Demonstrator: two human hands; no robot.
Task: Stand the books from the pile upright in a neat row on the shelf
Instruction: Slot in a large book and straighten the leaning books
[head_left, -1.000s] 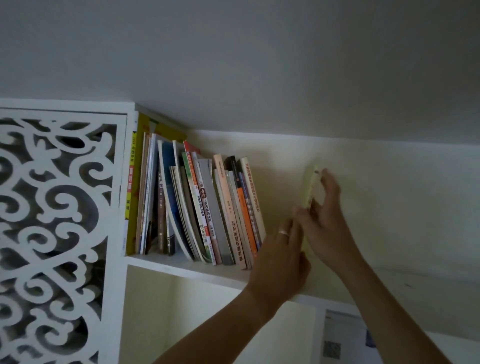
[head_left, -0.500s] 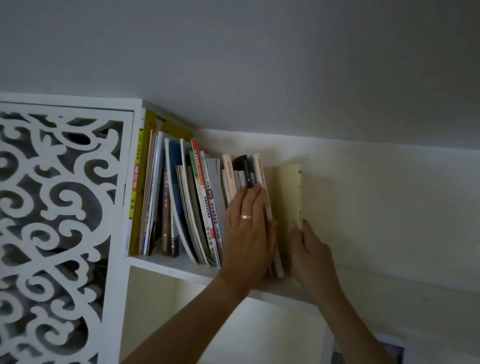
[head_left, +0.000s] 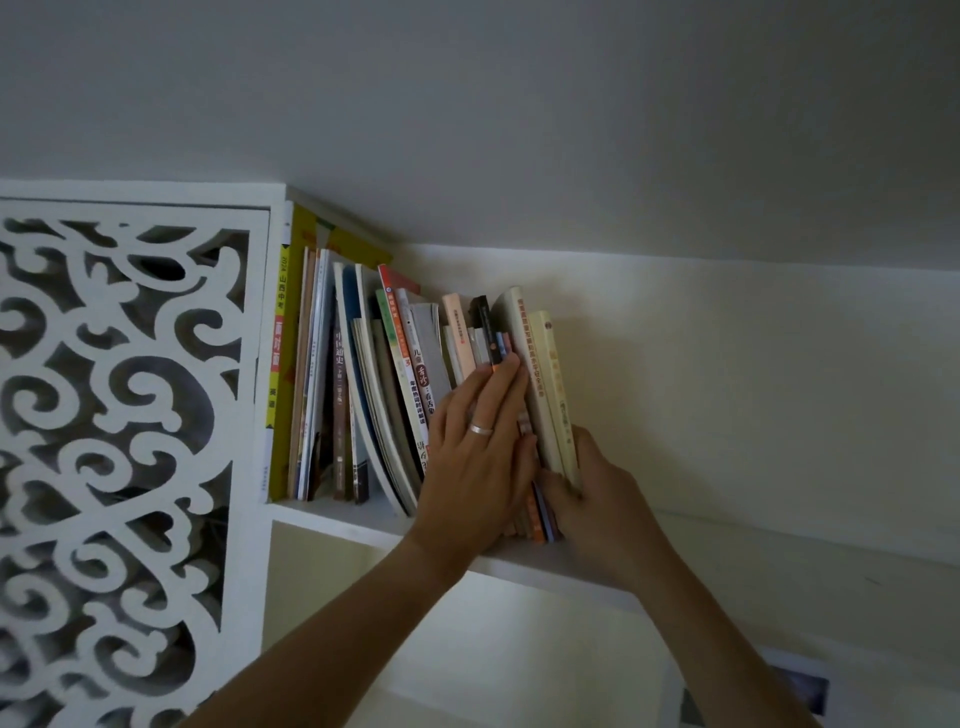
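Note:
A row of several books (head_left: 363, 395) stands on a high white shelf (head_left: 343, 522), most of them leaning left. At the row's right end is a pale yellow book (head_left: 555, 384), upright against a cream book. My right hand (head_left: 597, 499) grips the yellow book's lower edge, thumb on its spine side and fingers behind it. My left hand (head_left: 480, 452), with a ring on one finger, lies flat with fingers extended against the spines in the middle of the row. The pile is out of view.
A white carved fretwork panel (head_left: 119, 441) closes the shelf on the left. The cream wall (head_left: 753, 389) runs behind the bare right part of the shelf. The ceiling is close above. A lower compartment lies under the shelf, with a picture (head_left: 800, 696) at bottom right.
The yellow book has gone from being held apart at the wall to standing against the end of the row. My left hand moved up onto the spines; my right hand dropped to the book's base.

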